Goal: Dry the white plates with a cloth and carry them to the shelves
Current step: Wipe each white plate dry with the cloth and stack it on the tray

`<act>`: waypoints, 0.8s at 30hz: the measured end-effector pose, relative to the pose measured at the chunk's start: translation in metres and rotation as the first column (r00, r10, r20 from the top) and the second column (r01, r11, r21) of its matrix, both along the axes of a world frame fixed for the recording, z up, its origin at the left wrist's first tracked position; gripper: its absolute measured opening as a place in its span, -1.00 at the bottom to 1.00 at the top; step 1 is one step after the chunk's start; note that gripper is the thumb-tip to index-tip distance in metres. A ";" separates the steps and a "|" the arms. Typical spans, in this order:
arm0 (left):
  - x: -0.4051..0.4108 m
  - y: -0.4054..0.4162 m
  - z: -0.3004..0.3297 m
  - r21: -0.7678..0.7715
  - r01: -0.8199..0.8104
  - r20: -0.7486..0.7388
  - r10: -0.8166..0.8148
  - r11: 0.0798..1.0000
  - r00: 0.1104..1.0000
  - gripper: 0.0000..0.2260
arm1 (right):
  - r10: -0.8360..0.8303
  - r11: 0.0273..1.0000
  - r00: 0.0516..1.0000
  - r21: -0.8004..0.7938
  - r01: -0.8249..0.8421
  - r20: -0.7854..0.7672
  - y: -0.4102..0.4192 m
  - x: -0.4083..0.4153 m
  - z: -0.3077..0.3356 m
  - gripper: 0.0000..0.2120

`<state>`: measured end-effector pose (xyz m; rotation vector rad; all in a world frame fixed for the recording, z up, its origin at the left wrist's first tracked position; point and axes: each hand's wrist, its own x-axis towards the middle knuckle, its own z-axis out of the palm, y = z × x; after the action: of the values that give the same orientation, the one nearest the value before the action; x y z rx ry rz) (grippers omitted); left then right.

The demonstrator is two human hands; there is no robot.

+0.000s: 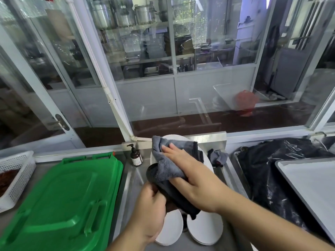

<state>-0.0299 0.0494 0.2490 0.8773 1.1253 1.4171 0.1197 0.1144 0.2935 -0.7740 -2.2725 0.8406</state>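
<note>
The right hand [190, 180] lay flat, fingers spread, pressing a plush grey microfibre cloth [168, 167] against a round white ceramic plate [206, 160] tilted on edge, its face toward the camera. The left hand [150, 205] gripped the plate's lower rim through the cloth. Two stacks of white plates [204, 230] lay beneath in the steel desk [130, 178], beside a green plastic bin lid [59, 200].

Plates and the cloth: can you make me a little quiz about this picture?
1. True or false: the right hand presses a grey cloth on a white plate.
2. What colour is the bin lid?
3. Where do the other white plates lie: A, in the basket; B, below the hands?

Key: 1 true; 2 green; 3 B. The left hand grips the plate from below.
</note>
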 end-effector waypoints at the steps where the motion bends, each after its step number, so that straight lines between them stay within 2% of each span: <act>1: 0.000 -0.001 0.001 -0.012 0.003 -0.005 -0.003 1.000 1.000 -0.73 | -0.011 0.999 1.000 0.036 0.011 0.010 0.007 0.000 0.002 -0.44; 3: 0.003 -0.005 0.001 -0.019 0.030 -0.039 -0.030 0.999 0.999 -0.76 | -0.064 0.994 0.998 0.090 0.064 0.002 0.020 -0.003 0.007 -0.48; 5: 0.006 -0.011 0.001 -0.026 0.058 -0.067 -0.059 0.998 0.996 -0.69 | -0.124 0.987 0.990 0.097 0.130 -0.068 0.031 -0.004 0.010 -0.62; 7: 0.008 -0.013 0.001 -0.032 0.061 -0.089 -0.063 0.998 0.994 -0.70 | -0.225 0.973 0.963 0.014 0.230 -0.148 0.039 -0.005 0.008 -0.78; 9: 0.010 -0.015 0.002 -0.005 0.051 -0.119 -0.051 0.999 0.992 -0.80 | -0.355 0.934 0.923 -0.088 0.346 -0.146 0.046 -0.004 0.005 -0.80; 11: 0.011 -0.018 0.005 0.034 0.028 -0.177 -0.021 0.999 0.984 -0.80 | -0.461 0.881 0.880 -0.178 0.438 -0.118 0.048 -0.004 0.001 -0.84; 14: 0.014 -0.023 0.011 0.087 -0.003 -0.273 0.027 0.996 0.962 -0.79 | -0.594 0.777 0.798 -0.325 0.539 -0.096 0.045 -0.004 -0.002 -0.80; 16: 0.014 -0.024 0.009 0.108 -0.033 -0.398 0.074 0.994 0.915 -0.80 | -0.668 0.691 0.739 -0.440 0.573 -0.087 0.038 -0.004 -0.007 -0.77; 18: 0.013 -0.024 0.009 0.113 -0.082 -0.531 0.131 0.990 0.837 -0.77 | -0.720 0.580 0.688 -0.618 0.530 -0.085 0.026 -0.006 -0.016 -0.75; 21: 0.010 -0.021 0.011 0.148 -0.092 -0.661 0.168 0.985 0.732 -0.59 | -0.724 0.371 0.686 -0.880 0.296 -0.075 0.009 -0.014 -0.031 -0.56; 24: 0.010 -0.014 0.010 0.116 -0.051 -0.718 0.119 0.992 0.685 -0.54 | -0.732 0.294 0.668 -0.947 0.129 -0.136 -0.005 -0.017 -0.033 -0.59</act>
<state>-0.0203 0.0355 0.2589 1.5516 1.7207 1.2067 0.1026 0.1096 0.2606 -1.3236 -0.7751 1.7168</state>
